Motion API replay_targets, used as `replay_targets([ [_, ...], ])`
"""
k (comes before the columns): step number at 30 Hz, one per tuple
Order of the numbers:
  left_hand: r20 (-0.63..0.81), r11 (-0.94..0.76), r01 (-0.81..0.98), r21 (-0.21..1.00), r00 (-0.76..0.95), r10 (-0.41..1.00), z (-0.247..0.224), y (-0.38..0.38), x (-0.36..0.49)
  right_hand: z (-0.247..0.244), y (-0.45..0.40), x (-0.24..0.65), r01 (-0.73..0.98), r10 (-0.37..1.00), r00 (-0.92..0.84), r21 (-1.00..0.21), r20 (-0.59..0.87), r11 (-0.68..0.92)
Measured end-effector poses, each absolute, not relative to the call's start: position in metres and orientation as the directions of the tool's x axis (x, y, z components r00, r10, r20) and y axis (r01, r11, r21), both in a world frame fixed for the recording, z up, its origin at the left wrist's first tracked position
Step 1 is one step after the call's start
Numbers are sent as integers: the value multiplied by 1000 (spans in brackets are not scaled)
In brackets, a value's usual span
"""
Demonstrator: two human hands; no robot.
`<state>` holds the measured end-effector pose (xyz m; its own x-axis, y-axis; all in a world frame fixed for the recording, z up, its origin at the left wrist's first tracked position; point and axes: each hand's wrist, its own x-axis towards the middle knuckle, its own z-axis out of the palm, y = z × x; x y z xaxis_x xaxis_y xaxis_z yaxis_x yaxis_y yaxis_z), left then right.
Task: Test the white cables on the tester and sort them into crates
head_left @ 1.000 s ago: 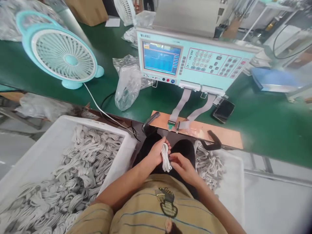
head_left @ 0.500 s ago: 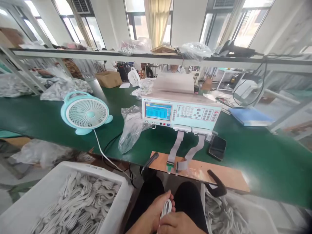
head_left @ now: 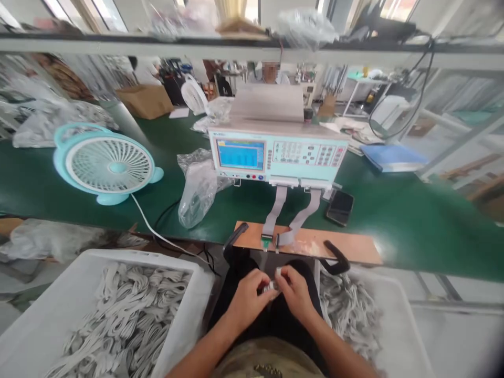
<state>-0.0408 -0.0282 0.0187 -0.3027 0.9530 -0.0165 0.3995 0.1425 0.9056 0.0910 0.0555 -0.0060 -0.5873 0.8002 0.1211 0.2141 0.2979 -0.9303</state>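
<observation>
Over my lap, my left hand is closed on a small coiled white cable, mostly covered by the fingers. Beside it my right hand pinches a white end piece, which looks like the cable's plug. Just beyond the hands is a copper-coloured board at the table edge. Two flat grey ribbon cables run down to it from a tester with a blue screen. A small green connector sits at the board's front edge.
A white bin of coiled cables stands at my left, another bin at my right. Black clamps grip the board. On the green table are a fan, a phone and a blue folder. A person sits beyond.
My view has tilted down. Both hands have moved up toward the board, and the right hand has come round to pinch the white end piece. The cable loop is now mostly covered.
</observation>
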Motion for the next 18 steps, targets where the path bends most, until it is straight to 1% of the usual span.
replay_targets([
  [2, -76, 190, 372, 908, -300, 951, 14, -19, -46, -7, 61, 88, 202, 822, -558, -942, 114, 268],
  [4, -150, 243, 302, 922, -299, 942, 9, -11, -51, -9, 65, 85, 182, 841, -534, -958, 91, 219],
  [8, -210, 254, 118, 960, -300, 931, 0, -2, -54, -13, 69, 77, 154, 863, -505, -981, 24, 117],
  [11, -264, 265, -40, 963, -310, 913, -3, 1, -51, -11, 73, 72, 144, 872, -489, -988, -23, 54],
  [14, -356, 306, -197, 931, -314, 880, -1, 3, -48, -7, 76, 68, 143, 876, -479, -990, -56, 15],
  [18, -503, 353, -461, 814, -254, 826, -1, 5, -48, -4, 78, 63, 124, 883, -463, -992, -82, -28],
])
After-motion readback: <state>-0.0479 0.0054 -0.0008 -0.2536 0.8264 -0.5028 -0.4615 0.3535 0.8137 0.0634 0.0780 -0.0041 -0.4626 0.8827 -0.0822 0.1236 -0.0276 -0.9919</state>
